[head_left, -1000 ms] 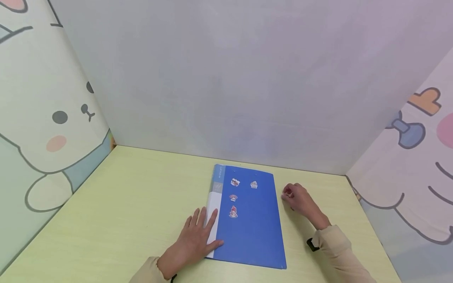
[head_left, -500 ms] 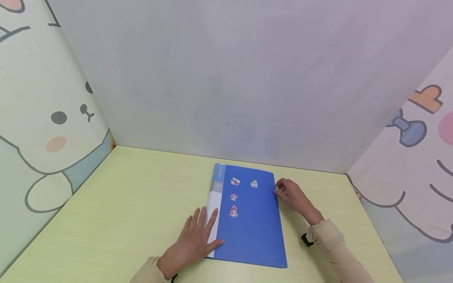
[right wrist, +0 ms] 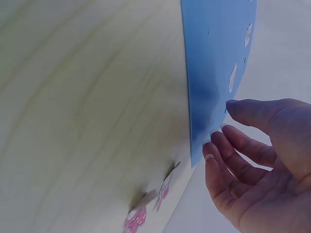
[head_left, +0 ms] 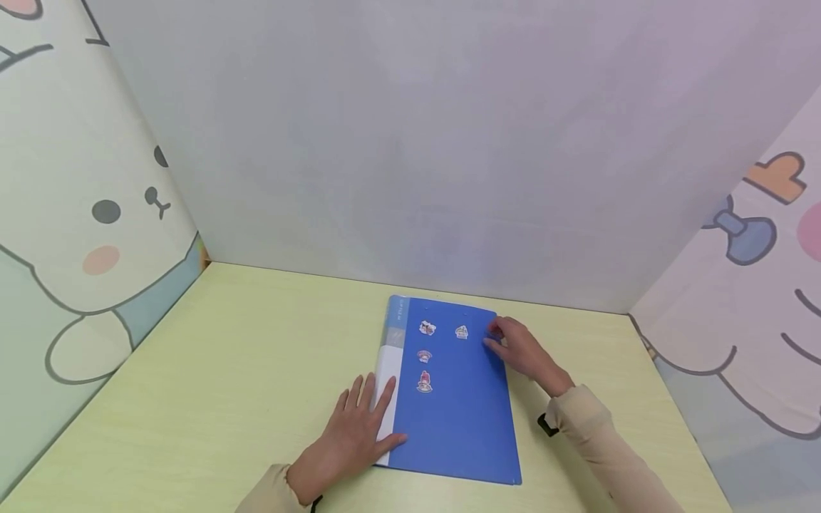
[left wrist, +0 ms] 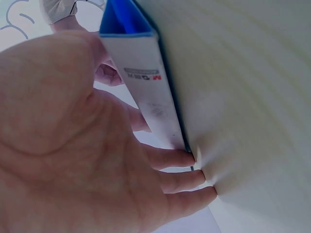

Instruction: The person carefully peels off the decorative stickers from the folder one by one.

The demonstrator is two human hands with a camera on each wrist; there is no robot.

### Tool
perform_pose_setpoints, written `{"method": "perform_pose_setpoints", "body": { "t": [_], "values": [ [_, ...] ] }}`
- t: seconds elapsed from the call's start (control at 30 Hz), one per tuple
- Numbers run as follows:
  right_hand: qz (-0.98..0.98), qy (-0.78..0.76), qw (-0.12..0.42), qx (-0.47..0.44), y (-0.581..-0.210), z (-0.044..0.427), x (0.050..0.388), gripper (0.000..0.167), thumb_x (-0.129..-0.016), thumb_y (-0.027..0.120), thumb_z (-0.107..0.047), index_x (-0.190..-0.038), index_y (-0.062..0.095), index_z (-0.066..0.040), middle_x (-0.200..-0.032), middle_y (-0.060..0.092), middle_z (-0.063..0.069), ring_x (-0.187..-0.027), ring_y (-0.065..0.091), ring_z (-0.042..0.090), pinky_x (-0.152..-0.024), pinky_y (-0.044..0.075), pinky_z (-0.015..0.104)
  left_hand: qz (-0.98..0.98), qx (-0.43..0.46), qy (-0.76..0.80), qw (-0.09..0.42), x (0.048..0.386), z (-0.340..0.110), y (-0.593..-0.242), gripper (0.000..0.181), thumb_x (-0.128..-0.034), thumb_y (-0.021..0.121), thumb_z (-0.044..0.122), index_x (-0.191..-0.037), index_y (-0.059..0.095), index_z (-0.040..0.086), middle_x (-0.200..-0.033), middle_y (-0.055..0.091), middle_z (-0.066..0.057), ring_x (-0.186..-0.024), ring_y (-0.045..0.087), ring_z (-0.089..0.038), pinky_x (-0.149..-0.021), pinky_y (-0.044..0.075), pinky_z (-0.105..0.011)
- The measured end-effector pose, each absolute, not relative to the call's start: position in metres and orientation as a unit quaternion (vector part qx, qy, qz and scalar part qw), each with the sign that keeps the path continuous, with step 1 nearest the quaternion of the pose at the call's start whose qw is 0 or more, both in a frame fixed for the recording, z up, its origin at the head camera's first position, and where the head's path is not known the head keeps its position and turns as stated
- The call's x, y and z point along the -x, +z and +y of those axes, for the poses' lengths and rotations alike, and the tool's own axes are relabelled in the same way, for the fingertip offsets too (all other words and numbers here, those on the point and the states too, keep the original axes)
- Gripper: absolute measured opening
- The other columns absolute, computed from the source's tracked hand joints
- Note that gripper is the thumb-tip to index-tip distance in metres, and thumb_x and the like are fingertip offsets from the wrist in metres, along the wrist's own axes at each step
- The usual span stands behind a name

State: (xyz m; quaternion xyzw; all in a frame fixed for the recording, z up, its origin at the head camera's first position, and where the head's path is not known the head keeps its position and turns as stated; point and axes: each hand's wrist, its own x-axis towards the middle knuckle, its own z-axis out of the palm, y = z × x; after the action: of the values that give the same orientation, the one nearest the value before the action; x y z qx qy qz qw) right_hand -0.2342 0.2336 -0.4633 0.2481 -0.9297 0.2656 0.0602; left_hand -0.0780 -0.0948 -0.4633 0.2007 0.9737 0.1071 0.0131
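Yellow tabletop (head_left: 276, 342): backed on the far side by a plain grey-lilac wall (head_left: 385, 142), flanked left and right by panels (head_left: 58, 171) printed with cartoon animals.
Right hand (head_left: 524, 349): held over the far right edge of a blue folder (head_left: 455, 434), fingers curved, thumb and nearest fingertips seen apart from the right wrist; whether anything thin is held there cannot be told.
Left hand (head_left: 349, 438): laid with fingers spread at the near end of the spine (head_left: 390, 363), thumb on the cover; nothing is gripped.
Step in hand: judged to be the placing of stickers, with the right hand poised beside the far right one.
Next move: called for, it would seem, are a flat touch-down on bare blue and a light press, the folder being steadied from the left.
Folder cover: shown closed, smooth and plain blue, right of the tabletop's middle, spine to the left; a thick, hollow spine end is seen from the left wrist.
Stickers: four counted, one far left (head_left: 427, 328), one far right (head_left: 462, 332), two in a left-hand column, a small one (head_left: 424, 356) and a taller one (head_left: 424, 381).
Loose pieces (right wrist: 134, 219): two in pink and white, probably stickers, seen on the tabletop right of the folder.
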Motion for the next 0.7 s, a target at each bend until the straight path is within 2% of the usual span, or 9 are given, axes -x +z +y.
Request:
{"method": "perform_pose_setpoints", "body": {
  "t": [0.37,0.7],
  "values": [
    [-0.924,0.255,0.063,-0.278,-0.458,0.215,0.238,0.016,-0.091,0.075,-0.001,-0.102,0.064,0.005,-0.094,0.065,0.014,-0.09,0.065,0.03,-0.08,0.054,0.048,0.974,-0.199,0.103,0.017,0.078,-0.095,-0.462,0.087,-0.0933,0.064,0.061,-0.157,0.039,0.007,-0.152,0.041,-0.03,-0.139,0.041,-0.05,-0.108,0.041,-0.063],
    [-0.926,0.252,0.046,-0.278,-0.459,0.205,0.243,0.022,-0.093,0.074,-0.002,-0.109,0.065,0.008,-0.103,0.065,0.018,-0.097,0.066,0.034,-0.084,0.056,0.049,0.974,-0.202,0.096,0.011,0.078,-0.094,-0.462,0.087,-0.093,0.065,0.062,-0.156,0.04,0.007,-0.151,0.042,-0.03,-0.138,0.042,-0.05,-0.107,0.042,-0.062]
  ]
}}
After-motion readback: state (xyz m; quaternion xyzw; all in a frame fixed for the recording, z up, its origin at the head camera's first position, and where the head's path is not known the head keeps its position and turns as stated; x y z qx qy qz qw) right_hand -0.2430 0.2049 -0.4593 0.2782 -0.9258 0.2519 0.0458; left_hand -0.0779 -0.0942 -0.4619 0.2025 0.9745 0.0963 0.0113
